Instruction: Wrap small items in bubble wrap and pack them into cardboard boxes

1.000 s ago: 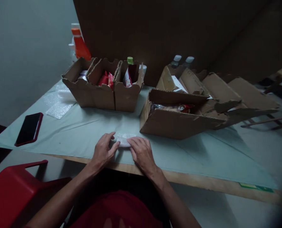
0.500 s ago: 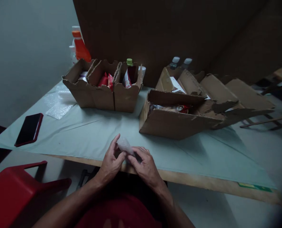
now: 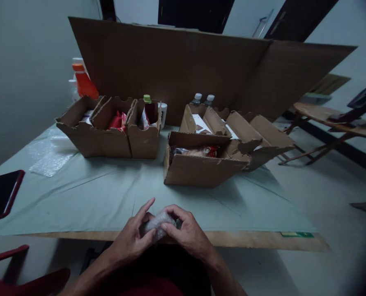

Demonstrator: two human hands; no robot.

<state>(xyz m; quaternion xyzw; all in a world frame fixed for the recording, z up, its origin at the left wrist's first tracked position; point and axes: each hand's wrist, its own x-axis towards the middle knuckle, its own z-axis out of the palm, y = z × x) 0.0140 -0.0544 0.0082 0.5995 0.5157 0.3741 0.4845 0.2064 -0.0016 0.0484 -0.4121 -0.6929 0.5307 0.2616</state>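
Over the table's front edge, both of my hands hold a small roll of bubble wrap (image 3: 159, 223); whether anything is wrapped inside is hidden. My left hand (image 3: 136, 230) cups its left end, with the thumb pressed on it and the index finger raised. Around the right end, my right hand (image 3: 185, 230) is closed, thumb in front and fingers over the top. Flat sheets of bubble wrap (image 3: 51, 158) lie at the table's left side.
Cardboard bins (image 3: 109, 142) with red packets stand back left. A cardboard box (image 3: 201, 170) holding packets sits right of centre, more bins behind. A tall cardboard panel (image 3: 170, 65) rises at the back. A phone (image 3: 2, 197) lies left; a red stool (image 3: 47, 281) stands below.
The view has tilted up and shifted right. The bubble wrap roll has turned from slanting upward to lying more level between my hands, and my right fingers now reach over its top.
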